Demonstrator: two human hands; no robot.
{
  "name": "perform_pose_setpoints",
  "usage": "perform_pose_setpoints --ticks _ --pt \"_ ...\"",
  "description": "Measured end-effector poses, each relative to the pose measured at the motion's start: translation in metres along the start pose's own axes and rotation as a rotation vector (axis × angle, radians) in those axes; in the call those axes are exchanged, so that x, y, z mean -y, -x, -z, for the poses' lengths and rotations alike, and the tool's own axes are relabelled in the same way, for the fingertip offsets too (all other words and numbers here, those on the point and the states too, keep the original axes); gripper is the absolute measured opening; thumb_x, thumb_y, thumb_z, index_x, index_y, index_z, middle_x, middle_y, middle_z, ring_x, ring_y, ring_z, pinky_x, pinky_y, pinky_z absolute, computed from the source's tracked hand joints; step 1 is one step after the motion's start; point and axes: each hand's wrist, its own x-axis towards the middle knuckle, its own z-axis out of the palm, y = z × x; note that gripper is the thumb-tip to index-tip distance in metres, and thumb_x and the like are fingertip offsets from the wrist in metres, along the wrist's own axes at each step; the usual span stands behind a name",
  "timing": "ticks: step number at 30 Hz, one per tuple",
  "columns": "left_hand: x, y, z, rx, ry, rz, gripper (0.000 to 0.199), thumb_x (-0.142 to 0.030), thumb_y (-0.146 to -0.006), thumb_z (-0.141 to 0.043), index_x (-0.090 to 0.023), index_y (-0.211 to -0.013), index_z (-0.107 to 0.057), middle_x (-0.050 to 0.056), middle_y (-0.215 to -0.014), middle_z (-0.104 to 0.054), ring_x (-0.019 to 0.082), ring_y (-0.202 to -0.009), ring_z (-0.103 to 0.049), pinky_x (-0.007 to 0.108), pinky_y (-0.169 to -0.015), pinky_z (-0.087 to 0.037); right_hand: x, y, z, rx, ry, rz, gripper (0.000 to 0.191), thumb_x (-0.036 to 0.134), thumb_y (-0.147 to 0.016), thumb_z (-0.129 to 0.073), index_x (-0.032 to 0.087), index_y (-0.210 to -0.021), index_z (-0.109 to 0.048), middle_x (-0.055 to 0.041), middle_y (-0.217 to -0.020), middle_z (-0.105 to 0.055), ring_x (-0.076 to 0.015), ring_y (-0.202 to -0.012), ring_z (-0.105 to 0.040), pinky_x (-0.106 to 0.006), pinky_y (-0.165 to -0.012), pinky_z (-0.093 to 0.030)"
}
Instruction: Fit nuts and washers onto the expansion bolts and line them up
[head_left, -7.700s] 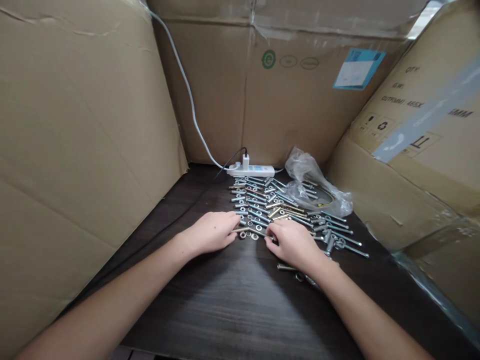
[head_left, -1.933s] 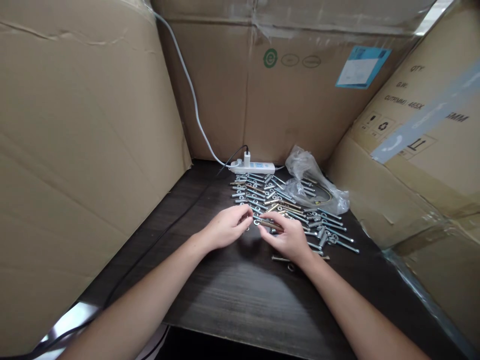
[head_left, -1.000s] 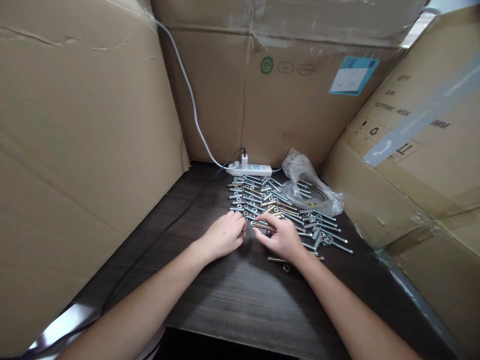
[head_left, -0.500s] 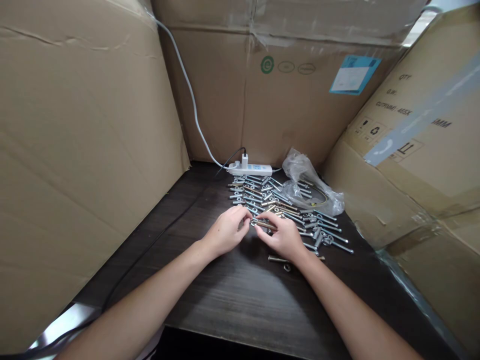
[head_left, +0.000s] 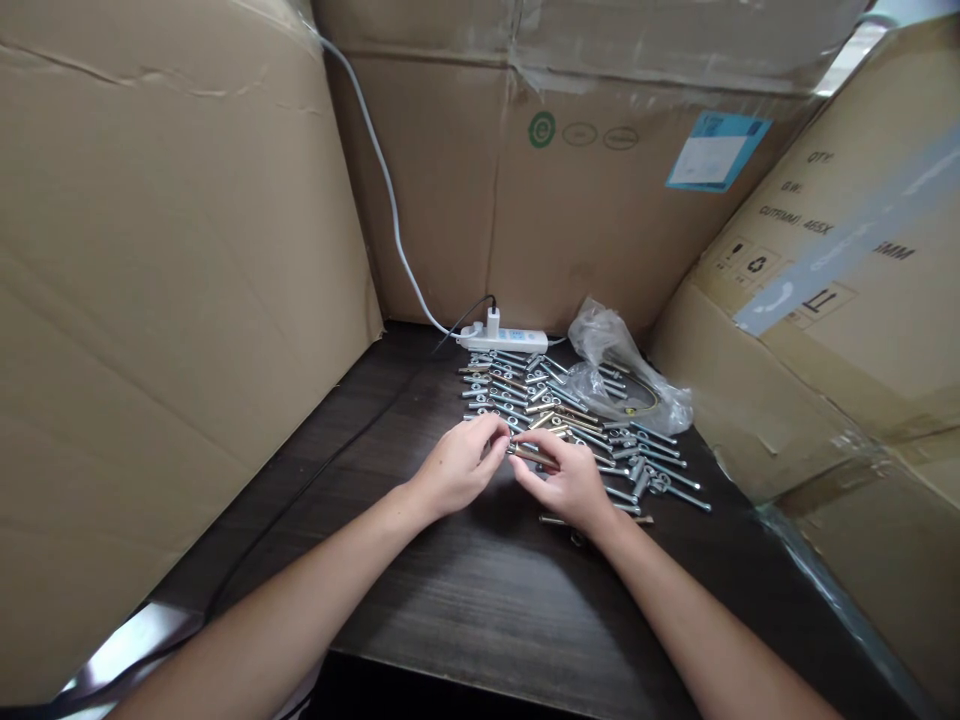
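Note:
Between the fingers and thumb of my right hand point(head_left: 562, 478) is a brass-coloured bolt point(head_left: 534, 456), lying nearly level with its tip toward the left. My left hand point(head_left: 466, 462) is pinched closed at that tip, on a small metal ring point(head_left: 512, 447); whether it is a nut or a washer I cannot tell. Just beyond both hands, rows of silver and brass bolts point(head_left: 574, 400) with loose rings and sleeves cover the table. Below my right hand lie another bolt point(head_left: 553, 520) and a nut point(head_left: 577, 538), both partly hidden by it.
A white power strip point(head_left: 517, 340) with a plug stands behind the bolts. Beside it is a crumpled clear plastic bag point(head_left: 600, 335). A black cable point(head_left: 322, 468) crosses the dark table point(head_left: 450, 610) on the left. Tall cardboard boxes point(head_left: 427, 200) enclose the back and both sides.
The small ring at my left fingertips now sits closer against the bolt's tip. My right hand covers more of the nut beneath it. The whole view has shifted slightly.

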Motion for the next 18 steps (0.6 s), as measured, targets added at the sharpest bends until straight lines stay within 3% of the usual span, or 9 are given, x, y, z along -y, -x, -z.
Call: perform_pose_setpoints --ticks 7,13,18 --pt "0.0009 0.0011 -0.0001 0.044 0.075 -0.024 0.017 -0.027 -0.092 -0.041 -0.018 -0.092 -0.055 0.002 -0.088 -0.059 0.015 -0.079 -0.054 0.025 -0.07 -0.041 0.0014 -0.001 0.0024 -0.006 0.053 0.001 0.021 0.033 -0.08 -0.057 0.021 -0.096 -0.063 -0.0012 -0.077 -0.07 -0.0128 -0.054 -0.06 -0.023 -0.055 -0.046" --pt "0.0033 0.0004 -0.0044 0.042 0.143 0.015 0.017 -0.029 -0.09 -0.043 -0.017 -0.086 -0.055 0.0 -0.08 -0.058 0.012 -0.068 -0.051 0.023 -0.061 -0.039 0.0022 -0.0031 0.0044 0.005 0.056 0.052 0.026 0.03 -0.078 -0.059 0.021 -0.103 -0.061 -0.0004 -0.084 -0.071 -0.0121 -0.057 -0.061 -0.022 -0.057 -0.046" --pt "0.0006 0.0006 -0.0028 0.063 0.153 0.015 0.019 -0.029 -0.091 -0.041 -0.017 -0.086 -0.055 0.001 -0.081 -0.06 0.013 -0.071 -0.053 0.023 -0.065 -0.04 0.0 -0.0025 0.0021 -0.06 0.07 0.106 0.017 0.026 -0.078 -0.058 0.022 -0.094 -0.065 0.0008 -0.081 -0.071 -0.012 -0.06 -0.063 -0.021 -0.057 -0.045"
